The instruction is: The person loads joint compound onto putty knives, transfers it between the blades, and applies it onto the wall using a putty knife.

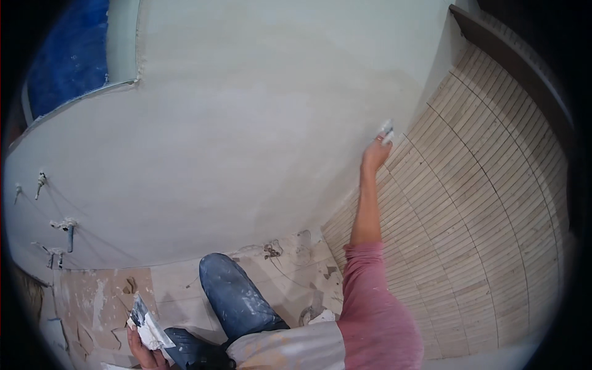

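My right arm reaches far forward, and my right hand (375,154) is closed on a small putty knife (386,131) smeared with white. Its blade is at the plastered wall (246,142), close to the corner with the ribbed wall; whether it touches cannot be made out. Low at the left, my left hand (143,353) grips a wide filling knife (148,327), its metal blade loaded with white filler. The fingers of this hand show only in part at the lower edge.
A beige wall of narrow strips (468,203) rises at the right, below a dark ledge (518,55). Pipe stubs (70,237) stick out of the wall at the left. A blue-covered opening (71,55) is at upper left. My bent knee (231,287) is above the stained, littered floor (176,271).
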A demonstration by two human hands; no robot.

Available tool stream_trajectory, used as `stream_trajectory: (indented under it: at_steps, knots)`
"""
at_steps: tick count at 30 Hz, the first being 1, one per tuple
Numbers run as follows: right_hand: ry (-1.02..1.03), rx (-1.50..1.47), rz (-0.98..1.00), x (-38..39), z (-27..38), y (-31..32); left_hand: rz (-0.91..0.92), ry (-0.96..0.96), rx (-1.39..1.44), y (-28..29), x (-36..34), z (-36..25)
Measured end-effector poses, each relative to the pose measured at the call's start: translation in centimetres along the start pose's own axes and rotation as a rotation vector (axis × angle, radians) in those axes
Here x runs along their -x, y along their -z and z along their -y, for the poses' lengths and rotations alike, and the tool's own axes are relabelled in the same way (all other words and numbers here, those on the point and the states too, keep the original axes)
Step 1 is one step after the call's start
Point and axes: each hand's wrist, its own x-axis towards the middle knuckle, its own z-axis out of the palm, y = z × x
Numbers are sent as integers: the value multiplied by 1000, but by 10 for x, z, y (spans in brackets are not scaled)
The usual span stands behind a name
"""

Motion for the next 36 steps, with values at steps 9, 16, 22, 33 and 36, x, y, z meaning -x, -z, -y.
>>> stream_trajectory:
  at_steps: [9, 16, 22, 33, 36]
  knots:
    - [878, 23, 288, 98, 30, 34, -8, 25, 12, -12, -8, 12]
    - [157, 138, 5, -55, -65, 38, 37, 17, -9, 4, -3, 6]
    - [242, 218, -10, -93, -56, 20, 8, 18, 22, 6, 5, 3]
    - [773, 142, 91, 109, 95, 0, 6, 28, 26, -3, 6, 0]
    - [1031, 140, 315, 146, 94, 18, -4, 18, 41, -11, 5, 3]
